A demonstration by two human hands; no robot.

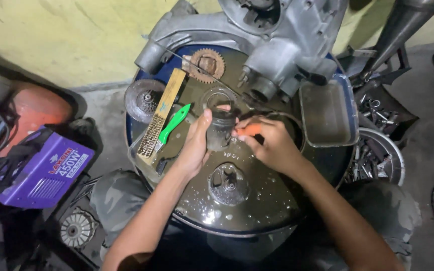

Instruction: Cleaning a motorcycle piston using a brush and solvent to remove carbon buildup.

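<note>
Seen from above: left hand (195, 145) wrapped around a dark, greasy cylinder (220, 131), thumb up along its side, held just above the middle of a wet drum top (257, 211). Right hand (272, 145) curled shut on an orange-handled tool (247, 130), tip touching the cylinder's right side.

Crowding the left edge of the drum top: wire brush (161, 116) with a wooden handle, lying at a slant, and a green-handled brush (175, 123) just beside it, overlapping a clear tray (141, 150). At the far edge, a rusty sprocket (206, 63), with a grey engine casing (257, 35) looming over the rim behind it. Along the right edge, an empty metal tray (327, 113), partly overhanging. Near the middle, close under the hands, a round hub (228, 183) sitting in oily liquid.

Drum top dark, slick and beaded with droplets, blue at the rim. Beyond it, a yellowish wall (51, 35) and grey concrete floor. On the floor at left, a purple welding machine (41, 168); at right, a wheel rim (377, 155) heaped with small metal parts. Camouflage trousers (116, 195) visible beneath the forearms.
</note>
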